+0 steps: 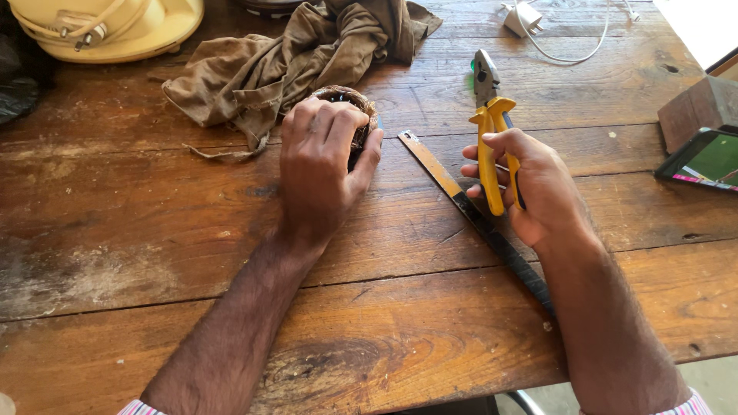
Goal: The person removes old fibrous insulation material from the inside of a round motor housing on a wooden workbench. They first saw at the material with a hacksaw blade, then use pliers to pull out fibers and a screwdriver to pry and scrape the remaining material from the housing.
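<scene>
While a cream plastic housing (108, 27) sits at the far left of the wooden tabletop (154, 230), a crumpled brown cloth (269, 65) lies just right of it. Against the cloth's near edge, the left hand (319, 165) cups a round coil (350, 100), fingers curled over its top. Right of a long flat blade (461, 204), the right hand (530, 184) grips yellow-handled pliers (490, 115), nose pointing away. A phone (703, 157) lies far right.

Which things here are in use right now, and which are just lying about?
In use:
left hand on wound coil
right hand holding pliers

Lying about:
rag
hacksaw blade
phone
charger
cream casing
wood block
</scene>
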A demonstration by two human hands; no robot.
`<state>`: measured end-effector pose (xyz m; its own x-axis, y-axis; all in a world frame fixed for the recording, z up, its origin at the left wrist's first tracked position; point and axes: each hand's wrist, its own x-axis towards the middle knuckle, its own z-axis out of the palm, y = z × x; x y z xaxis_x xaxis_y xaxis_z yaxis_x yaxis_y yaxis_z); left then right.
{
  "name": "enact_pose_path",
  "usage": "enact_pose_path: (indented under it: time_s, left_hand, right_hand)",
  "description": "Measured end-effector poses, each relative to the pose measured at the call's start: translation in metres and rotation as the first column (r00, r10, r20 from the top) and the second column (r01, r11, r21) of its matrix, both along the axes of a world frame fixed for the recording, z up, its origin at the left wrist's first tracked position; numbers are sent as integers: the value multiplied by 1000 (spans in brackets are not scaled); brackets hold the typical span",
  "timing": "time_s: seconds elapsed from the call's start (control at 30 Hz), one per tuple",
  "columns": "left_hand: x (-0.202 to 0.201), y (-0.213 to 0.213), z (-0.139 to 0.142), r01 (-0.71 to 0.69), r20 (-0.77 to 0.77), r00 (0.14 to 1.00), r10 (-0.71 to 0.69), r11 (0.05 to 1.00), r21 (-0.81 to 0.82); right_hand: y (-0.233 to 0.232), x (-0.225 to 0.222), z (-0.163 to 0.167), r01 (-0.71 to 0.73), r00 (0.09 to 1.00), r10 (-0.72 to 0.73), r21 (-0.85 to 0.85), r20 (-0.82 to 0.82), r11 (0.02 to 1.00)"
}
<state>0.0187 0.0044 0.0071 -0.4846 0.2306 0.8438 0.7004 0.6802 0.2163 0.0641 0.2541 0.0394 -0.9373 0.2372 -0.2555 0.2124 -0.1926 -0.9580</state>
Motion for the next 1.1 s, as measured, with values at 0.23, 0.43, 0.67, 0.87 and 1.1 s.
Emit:
enact_pose_path:
  time_s: [0.23, 0.43, 0.67, 0.87, 1.1]
  left_hand:
    - [3, -2, 4, 29, 26, 999, -29, 999, 17]
    - [3, 0, 4, 5, 16, 1000, -5, 1000, 20]
    - [2, 0, 0, -32, -34, 999, 31, 999, -17]
    - [-4, 3, -4, -57, -65, 997, 52, 996, -64]
    - [1, 3, -4, -5, -12, 1000, 5, 999, -53]
  right_hand:
    - [0, 1, 0, 4, 1000, -4, 4, 3, 1000]
    - [0, 0, 0, 10, 1000, -10, 3, 5, 1000]
    - [0, 0, 1, 5, 1000, -5, 3, -3, 1000]
    - [-1, 1, 1, 0, 1000, 0, 11, -4, 1000]
    - [-1, 1, 1, -12, 1000, 12, 26, -21, 1000]
